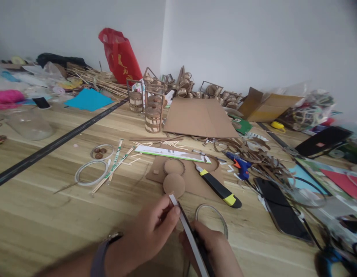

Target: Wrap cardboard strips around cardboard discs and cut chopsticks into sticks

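White-faced strip (pixel 186 223): between both hands on my head-camera feed, slanting from the left fingertips down to the near edge, dark along its right side.
Left hand (pixel 145 231): I have thumb and forefinger drawn narrow, pinching the strip near its far end.
Right hand (pixel 215 246): I have these fingers curled around the strip's nearer length; the strip covers part of them, so I cannot tell how tight they are.
Cardboard disc (pixel 174 184): just beyond the left fingertips, lying flat.
Notched ring (pixel 184 168): past the disc from those fingertips, on a cardboard sheet (pixel 195 186).
Pale hoop (pixel 225 225): just beside the right fingers, partly hidden by the hand.
Utility knife (pixel 218 187): beyond the right fingers and to their right, blade end pointing away.
Glue gun (pixel 240 165): farther out past the knife.
Phone (pixel 282 209): well right of the right fingers.
Tape roll (pixel 77 175): well left of the left fingertips, flat on the table (pixel 31 215).
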Motion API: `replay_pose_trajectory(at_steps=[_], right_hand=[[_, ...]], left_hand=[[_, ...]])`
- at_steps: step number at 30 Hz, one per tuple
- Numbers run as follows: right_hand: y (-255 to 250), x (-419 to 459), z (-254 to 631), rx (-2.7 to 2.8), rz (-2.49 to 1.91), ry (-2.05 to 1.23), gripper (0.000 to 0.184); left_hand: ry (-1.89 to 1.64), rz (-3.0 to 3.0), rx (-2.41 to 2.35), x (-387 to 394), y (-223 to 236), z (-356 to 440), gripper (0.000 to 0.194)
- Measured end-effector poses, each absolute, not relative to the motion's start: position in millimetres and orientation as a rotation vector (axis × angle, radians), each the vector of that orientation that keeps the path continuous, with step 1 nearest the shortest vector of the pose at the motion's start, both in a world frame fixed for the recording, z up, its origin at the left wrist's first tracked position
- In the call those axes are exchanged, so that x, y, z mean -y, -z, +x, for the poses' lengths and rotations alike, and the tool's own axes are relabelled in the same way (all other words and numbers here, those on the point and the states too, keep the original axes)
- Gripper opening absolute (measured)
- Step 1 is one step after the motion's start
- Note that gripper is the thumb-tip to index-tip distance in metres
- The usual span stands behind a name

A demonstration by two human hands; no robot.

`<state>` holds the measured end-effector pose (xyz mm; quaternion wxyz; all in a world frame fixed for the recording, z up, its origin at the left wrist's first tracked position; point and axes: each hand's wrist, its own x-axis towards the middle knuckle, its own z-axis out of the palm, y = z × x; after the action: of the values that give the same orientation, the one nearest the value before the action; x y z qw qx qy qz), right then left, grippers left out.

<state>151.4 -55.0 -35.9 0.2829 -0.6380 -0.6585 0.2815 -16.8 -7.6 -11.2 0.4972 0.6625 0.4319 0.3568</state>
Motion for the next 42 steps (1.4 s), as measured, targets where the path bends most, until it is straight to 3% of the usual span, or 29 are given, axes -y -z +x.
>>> replay_pose_trajectory(at_steps=[8, 42], right_hand=[[31.9, 52.9, 147.8, 1.817, -1.631, -0.708, 0.015], [35.6, 49.6, 154.9, 1.887, -1.580, -0.599, 0.009]], left_hand=[[-0.990, 1.571, -1.109, 1.7, 11.8, -18.6, 0.028], [-0.838, 1.583, -1.054, 6.1, 17.6, -13.5, 0.033]])
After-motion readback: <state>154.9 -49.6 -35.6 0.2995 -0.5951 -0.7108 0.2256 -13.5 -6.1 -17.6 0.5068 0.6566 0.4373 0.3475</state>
